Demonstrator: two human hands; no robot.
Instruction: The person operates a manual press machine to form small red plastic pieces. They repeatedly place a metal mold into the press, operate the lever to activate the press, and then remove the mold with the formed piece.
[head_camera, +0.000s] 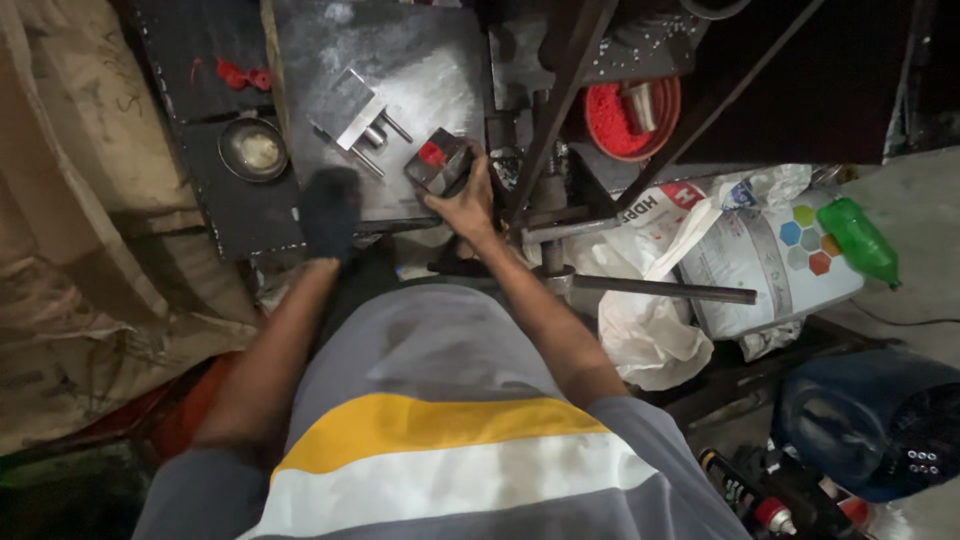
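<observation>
Just above the middle of the frame, the right hand (468, 200) grips a small metal block (437, 163) with a red piece set in its top, fingers wrapped round its near end. The block rests on a grey steel plate (430, 60) that fills the upper middle. Up and to the left of it on the same plate lies a second block (352, 110) with two pins sticking out toward the first, near it but apart.

The left hand (329, 212), in a dark glove, sits at the plate's near edge, left of centre; whether its fingers are curled or flat I cannot tell.

To my eye the step in hand is working the held block with its red part, the pinned block looking like its mate. The next move seems to call for a firm hold and for lining up the block squarely with the pins, should the halves be brought together.

Round about: a small round tin (253, 148) at upper left, a red bowl (632, 118) of red granules at upper middle right, white sacks (740, 250) and a green bottle (858, 240) at right, a steel bar (660, 289) below them.
</observation>
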